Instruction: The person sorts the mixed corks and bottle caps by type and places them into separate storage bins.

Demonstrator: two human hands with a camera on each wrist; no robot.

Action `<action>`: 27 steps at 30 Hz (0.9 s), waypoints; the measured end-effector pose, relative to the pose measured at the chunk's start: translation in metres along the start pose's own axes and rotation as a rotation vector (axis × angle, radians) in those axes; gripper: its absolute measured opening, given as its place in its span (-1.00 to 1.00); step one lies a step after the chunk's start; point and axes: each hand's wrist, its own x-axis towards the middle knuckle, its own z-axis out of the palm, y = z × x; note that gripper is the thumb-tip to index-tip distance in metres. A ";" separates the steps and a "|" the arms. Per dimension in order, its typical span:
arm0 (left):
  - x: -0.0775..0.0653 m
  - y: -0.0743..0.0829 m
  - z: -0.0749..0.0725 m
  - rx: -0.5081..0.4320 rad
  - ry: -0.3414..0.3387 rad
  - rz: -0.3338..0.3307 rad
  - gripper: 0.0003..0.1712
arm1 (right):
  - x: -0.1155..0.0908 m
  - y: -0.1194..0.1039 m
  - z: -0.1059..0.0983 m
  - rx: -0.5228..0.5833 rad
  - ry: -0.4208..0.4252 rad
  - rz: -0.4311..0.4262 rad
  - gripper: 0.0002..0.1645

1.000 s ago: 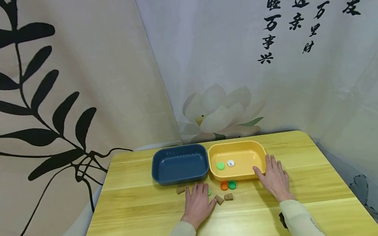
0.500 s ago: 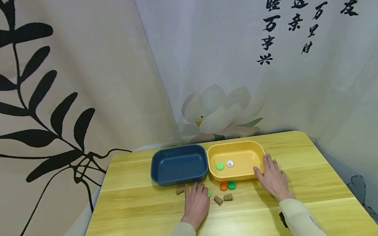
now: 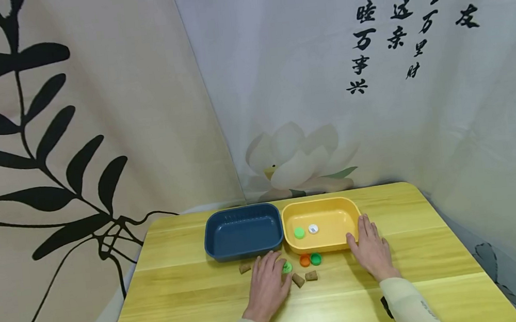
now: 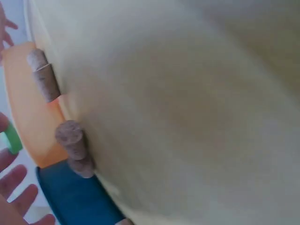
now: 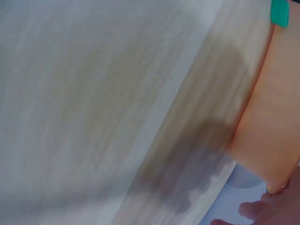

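My left hand point(image 3: 266, 287) is in front of the blue tray and pinches a light green bottle cap point(image 3: 287, 267) between thumb and index finger. The left wrist view shows this green cap point(image 4: 12, 138) on edge, with the other fingers spread. My right hand point(image 3: 373, 250) rests against the front right corner of the yellow tray point(image 3: 327, 246), its fingers along the right side and its thumb at the front wall. Inside that tray lie another light green cap point(image 3: 299, 233) and a white cap point(image 3: 313, 229). An orange cap point(image 3: 305, 260) and a dark green cap point(image 3: 316, 259) lie before it.
The blue tray point(image 3: 245, 254) adjoins the yellow one on its left. Corks lie on the wooden table point(image 3: 337, 309): one cork point(image 3: 245, 268) left of my left hand, another cork point(image 3: 298, 280) and a third cork point(image 3: 311, 276) to its right. A curtain hangs behind the table.
My left thumb and index finger have come together on the light green cap, which was partly hidden beside the hand. The right hand stays at the yellow tray. The head view has tilted slightly up.
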 end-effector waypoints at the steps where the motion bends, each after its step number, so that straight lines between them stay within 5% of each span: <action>1: 0.002 0.001 -0.001 -0.010 0.017 0.010 -0.62 | 0.000 0.000 0.001 -0.001 -0.001 0.003 -0.04; 9: 0.041 0.014 -0.014 -0.021 0.095 0.089 -0.67 | 0.002 0.001 0.002 -0.001 -0.005 0.006 -0.04; 21: 0.099 0.028 -0.003 0.061 -0.066 0.092 -0.72 | 0.001 -0.001 -0.001 0.002 -0.034 0.033 -0.04; 27: 0.116 0.034 0.007 0.086 -0.127 0.083 -0.72 | 0.001 -0.001 0.000 -0.006 -0.028 0.037 -0.05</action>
